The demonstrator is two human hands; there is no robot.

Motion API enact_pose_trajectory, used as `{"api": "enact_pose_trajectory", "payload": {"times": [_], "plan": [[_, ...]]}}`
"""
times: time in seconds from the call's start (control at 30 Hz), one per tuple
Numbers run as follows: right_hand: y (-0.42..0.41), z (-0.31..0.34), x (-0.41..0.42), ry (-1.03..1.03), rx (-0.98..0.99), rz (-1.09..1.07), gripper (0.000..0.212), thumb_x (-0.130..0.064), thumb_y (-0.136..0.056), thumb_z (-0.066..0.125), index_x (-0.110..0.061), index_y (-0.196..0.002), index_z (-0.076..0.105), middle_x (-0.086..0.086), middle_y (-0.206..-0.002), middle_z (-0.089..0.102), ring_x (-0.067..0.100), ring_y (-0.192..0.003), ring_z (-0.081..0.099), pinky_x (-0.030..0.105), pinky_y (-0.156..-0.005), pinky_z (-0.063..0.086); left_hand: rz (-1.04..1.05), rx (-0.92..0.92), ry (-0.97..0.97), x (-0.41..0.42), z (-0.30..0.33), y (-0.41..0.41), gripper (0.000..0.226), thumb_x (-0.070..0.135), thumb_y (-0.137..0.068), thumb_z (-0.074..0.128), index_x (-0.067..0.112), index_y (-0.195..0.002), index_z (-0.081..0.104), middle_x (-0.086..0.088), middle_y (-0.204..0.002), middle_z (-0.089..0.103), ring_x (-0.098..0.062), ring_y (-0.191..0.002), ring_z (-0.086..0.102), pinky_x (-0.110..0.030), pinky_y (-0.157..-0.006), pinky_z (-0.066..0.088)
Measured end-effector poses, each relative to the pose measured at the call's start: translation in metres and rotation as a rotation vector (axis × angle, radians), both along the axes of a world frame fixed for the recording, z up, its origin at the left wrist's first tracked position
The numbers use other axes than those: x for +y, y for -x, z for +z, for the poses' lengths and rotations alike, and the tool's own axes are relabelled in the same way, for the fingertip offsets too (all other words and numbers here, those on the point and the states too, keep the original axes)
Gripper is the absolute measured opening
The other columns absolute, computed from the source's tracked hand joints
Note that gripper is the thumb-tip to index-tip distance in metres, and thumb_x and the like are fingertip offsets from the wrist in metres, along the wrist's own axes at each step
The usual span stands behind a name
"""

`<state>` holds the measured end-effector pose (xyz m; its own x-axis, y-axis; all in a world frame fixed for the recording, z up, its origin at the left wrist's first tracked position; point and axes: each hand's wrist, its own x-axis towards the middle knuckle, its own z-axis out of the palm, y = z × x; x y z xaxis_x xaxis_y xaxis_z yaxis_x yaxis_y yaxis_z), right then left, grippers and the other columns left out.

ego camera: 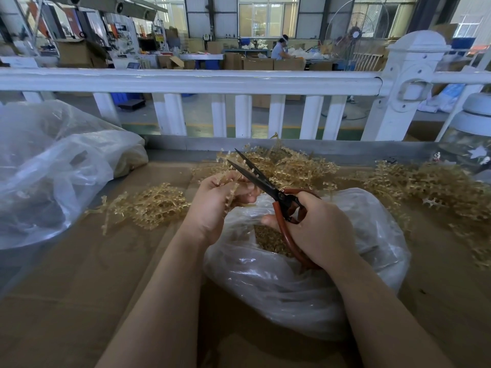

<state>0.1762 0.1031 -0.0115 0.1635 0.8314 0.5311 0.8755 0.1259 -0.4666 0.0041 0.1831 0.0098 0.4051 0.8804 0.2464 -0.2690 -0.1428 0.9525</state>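
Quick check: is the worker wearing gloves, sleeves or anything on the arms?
No. The left hand and right hand are ungloved, and both forearms are sleeveless as far as the picture shows. No watch, ring or bracelet is visible.

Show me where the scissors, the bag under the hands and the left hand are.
scissors (271, 187), head view, on the black blades near the pivot.
bag (292, 293), head view, on its clear front wall.
left hand (212, 205), head view, on the back of the hand.
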Motion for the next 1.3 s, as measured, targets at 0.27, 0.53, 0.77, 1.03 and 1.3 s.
{"api": "enact_pose_trajectory", "payload": {"times": [0.27, 0.53, 0.77, 1.03, 1.3], "plan": [[-0.0018, -0.0022, 0.0007, -0.038, 0.050, 0.010, 0.050, -0.089, -0.064, 0.051, -0.041, -0.060, 0.033, -0.020, -0.046, 0.039, -0.006, -0.049, 0.049, 0.012, -0.041, 0.030, 0.017, -0.055, 0.005, 0.0015, -0.0042, -0.0011, 0.005, 0.011, -0.079, 0.066, 0.011, -0.082, 0.069, -0.008, -0.075, 0.070, -0.020, -0.070, 0.067, -0.029, -0.073, 0.057], [-0.0031, -0.0018, 0.0000, -0.040, 0.041, 0.017, 0.048, -0.087, -0.065, 0.053, -0.044, -0.061, 0.032, -0.022, -0.046, 0.039, -0.008, -0.046, 0.042, 0.009, -0.048, 0.025, 0.126, -0.067, -0.117, 0.0011, -0.0041, -0.0006, 0.009, 0.011, -0.088, 0.068, 0.016, -0.085, 0.076, -0.006, -0.086, 0.074, -0.018, -0.084, 0.068, -0.033, -0.085, 0.055], [-0.0026, -0.0005, -0.0013, -0.035, 0.002, 0.006, 0.046, -0.090, -0.066, 0.047, -0.046, -0.064, 0.031, -0.024, -0.047, 0.037, -0.009, -0.047, 0.041, 0.007, -0.047, 0.023, 0.185, -0.003, -0.109, -0.0013, -0.0007, 0.0006, 0.008, 0.022, -0.084, 0.070, 0.017, -0.080, 0.076, -0.008, -0.080, 0.073, -0.030, -0.083, 0.063, -0.056, -0.091, 0.048], [-0.0006, -0.0006, -0.0015, -0.046, -0.020, -0.012, 0.044, -0.088, -0.068, 0.051, -0.049, -0.068, 0.032, -0.026, -0.051, 0.039, -0.012, -0.049, 0.041, 0.006, -0.045, 0.022, 0.159, 0.053, -0.243, -0.0022, 0.0002, -0.0027, 0.022, 0.000, -0.085, 0.066, 0.017, -0.072, 0.072, -0.003, -0.074, 0.071, -0.016, -0.078, 0.066, -0.026, -0.080, 0.052], [-0.0011, -0.0022, -0.0005, -0.007, 0.007, -0.004, 0.048, -0.092, -0.066, 0.045, -0.045, -0.069, 0.037, -0.026, -0.053, 0.043, -0.010, -0.051, 0.044, 0.007, -0.048, 0.023, 0.143, 0.062, -0.258, 0.0011, -0.0033, -0.0026, 0.010, 0.008, -0.083, 0.066, 0.013, -0.075, 0.070, -0.002, -0.076, 0.070, -0.015, -0.083, 0.065, -0.030, -0.086, 0.049]]}}
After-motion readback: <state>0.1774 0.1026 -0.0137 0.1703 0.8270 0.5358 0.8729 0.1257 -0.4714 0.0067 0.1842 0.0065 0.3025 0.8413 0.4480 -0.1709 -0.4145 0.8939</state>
